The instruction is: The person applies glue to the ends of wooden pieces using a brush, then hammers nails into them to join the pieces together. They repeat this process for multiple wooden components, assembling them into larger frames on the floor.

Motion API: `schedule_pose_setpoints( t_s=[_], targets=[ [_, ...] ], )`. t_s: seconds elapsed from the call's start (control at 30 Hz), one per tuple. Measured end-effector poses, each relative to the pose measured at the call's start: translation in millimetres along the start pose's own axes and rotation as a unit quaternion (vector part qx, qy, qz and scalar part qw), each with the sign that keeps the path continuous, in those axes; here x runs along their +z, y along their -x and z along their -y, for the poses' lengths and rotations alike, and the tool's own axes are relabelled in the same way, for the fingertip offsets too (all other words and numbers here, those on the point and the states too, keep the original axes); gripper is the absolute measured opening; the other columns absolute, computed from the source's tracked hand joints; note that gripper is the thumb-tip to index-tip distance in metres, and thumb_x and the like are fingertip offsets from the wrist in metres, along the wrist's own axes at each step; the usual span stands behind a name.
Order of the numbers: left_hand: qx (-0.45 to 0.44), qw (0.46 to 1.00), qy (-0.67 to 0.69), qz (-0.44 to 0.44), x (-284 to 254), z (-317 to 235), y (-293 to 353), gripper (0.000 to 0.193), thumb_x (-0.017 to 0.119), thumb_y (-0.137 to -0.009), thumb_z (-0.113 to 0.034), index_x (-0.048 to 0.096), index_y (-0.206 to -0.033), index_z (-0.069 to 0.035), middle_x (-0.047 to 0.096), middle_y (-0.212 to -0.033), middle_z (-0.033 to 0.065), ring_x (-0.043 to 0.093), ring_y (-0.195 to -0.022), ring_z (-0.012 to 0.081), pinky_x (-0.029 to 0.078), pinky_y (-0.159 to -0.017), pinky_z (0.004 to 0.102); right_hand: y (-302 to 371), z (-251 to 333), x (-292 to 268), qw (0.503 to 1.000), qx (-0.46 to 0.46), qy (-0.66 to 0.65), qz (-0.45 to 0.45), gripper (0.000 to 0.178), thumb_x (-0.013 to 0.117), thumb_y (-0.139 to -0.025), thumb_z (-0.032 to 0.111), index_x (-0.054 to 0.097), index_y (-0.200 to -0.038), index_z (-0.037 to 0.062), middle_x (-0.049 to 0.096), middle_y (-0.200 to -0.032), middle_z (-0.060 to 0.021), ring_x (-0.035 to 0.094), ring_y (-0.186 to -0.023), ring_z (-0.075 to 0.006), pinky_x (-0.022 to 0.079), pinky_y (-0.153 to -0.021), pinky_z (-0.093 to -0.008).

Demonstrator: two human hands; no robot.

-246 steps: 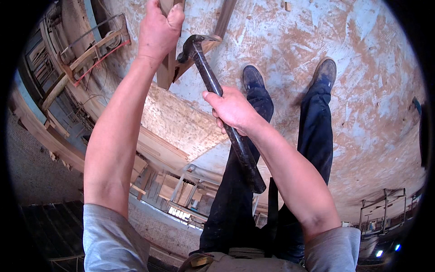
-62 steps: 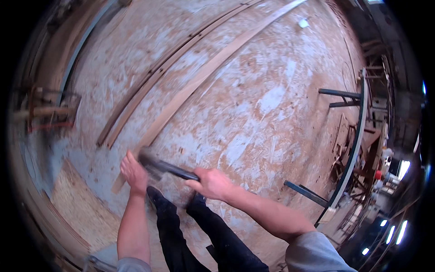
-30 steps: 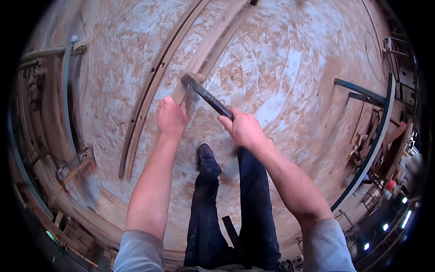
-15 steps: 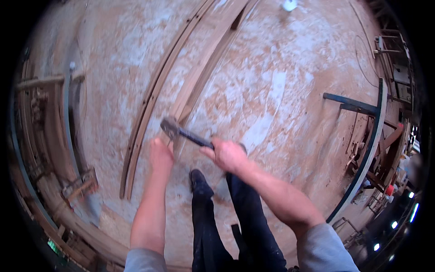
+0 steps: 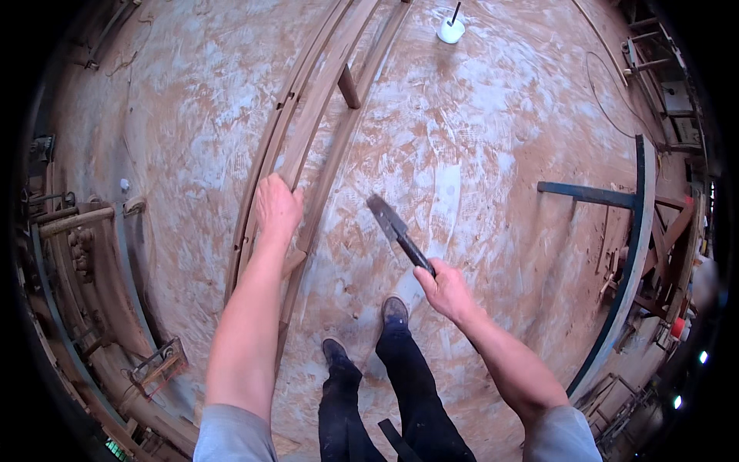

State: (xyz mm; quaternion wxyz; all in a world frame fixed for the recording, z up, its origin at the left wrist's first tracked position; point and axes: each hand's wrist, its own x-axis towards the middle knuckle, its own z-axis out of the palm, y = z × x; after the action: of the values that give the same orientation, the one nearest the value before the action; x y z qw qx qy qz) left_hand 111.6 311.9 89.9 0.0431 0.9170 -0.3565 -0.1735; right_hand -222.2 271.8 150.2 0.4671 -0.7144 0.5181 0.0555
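My left hand (image 5: 279, 204) is closed round the upper rail of a long wooden frame (image 5: 317, 108). Short crosspieces, such as one wooden rung (image 5: 349, 86), join that rail to a second one (image 5: 332, 158) on its right. In my right hand (image 5: 449, 291) is a hammer (image 5: 402, 237), gripped by its dark handle. Its head points up and to the left, apart from the wood. Close along the left side of the frame lies another long wooden strip (image 5: 265, 158) with notches in it.
A white pot (image 5: 451, 31) with a dark stick in it stands on the dusty floor (image 5: 477, 115) at the far side. To the right is a blue-edged metal stand (image 5: 637, 223). Wooden and metal racks (image 5: 92, 262) line the left.
My left hand has moved up and now grips the rail. The hammer has swung right, away from my left hand. The frame's near end has tilted or shifted, showing both rails.
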Motion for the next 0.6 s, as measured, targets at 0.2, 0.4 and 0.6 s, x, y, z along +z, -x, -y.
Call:
schedule_pose_setpoints(
  t_s=[0.2, 0.4, 0.6],
  targets=[
    [-0.066, 0.996, 0.012, 0.051, -7.1, -40.6, -73.8, 0.046, 0.073, -0.078, -0.03, 0.057, -0.103, 0.005, 0.059, -0.108, 0.0252, 0.057, -0.107, 0.0387, 0.047, -0.092, 0.0452, -83.8, 52.9, -60.4, 1.0, -0.003, -0.024, 0.009, 0.035, 0.059, -0.092, 0.035, 0.061, -0.095, 0.0005, 0.06, -0.072, -0.0223, 0.061, -0.068, -0.0371, 0.048, -0.064, -0.0423],
    [-0.02, 0.998, 0.043, 0.029, -9.9, -76.5, -132.4, 0.05, 0.071, -0.079, -0.037, 0.057, -0.103, 0.005, 0.061, -0.105, 0.0268, 0.059, -0.104, 0.0387, 0.048, -0.09, 0.0462, -162.7, 100.3, -89.5, 1.0, -0.003, -0.02, 0.02, 0.034, 0.059, -0.092, 0.035, 0.062, -0.095, 0.001, 0.06, -0.07, -0.0218, 0.061, -0.068, -0.0366, 0.048, -0.063, -0.043],
    [-0.106, 0.986, 0.058, 0.11, -8.5, -112.0, -163.9, 0.047, 0.067, -0.083, -0.04, 0.054, -0.1, 0.002, 0.067, -0.093, 0.0228, 0.067, -0.088, 0.041, 0.053, -0.079, 0.0492, -229.6, 148.7, -121.5, 0.999, 0.009, 0.001, 0.053, 0.034, 0.062, -0.09, 0.035, 0.061, -0.1, 0.0022, 0.063, -0.077, -0.0249, 0.063, -0.076, -0.0446, 0.049, -0.066, -0.0488]
  ],
)
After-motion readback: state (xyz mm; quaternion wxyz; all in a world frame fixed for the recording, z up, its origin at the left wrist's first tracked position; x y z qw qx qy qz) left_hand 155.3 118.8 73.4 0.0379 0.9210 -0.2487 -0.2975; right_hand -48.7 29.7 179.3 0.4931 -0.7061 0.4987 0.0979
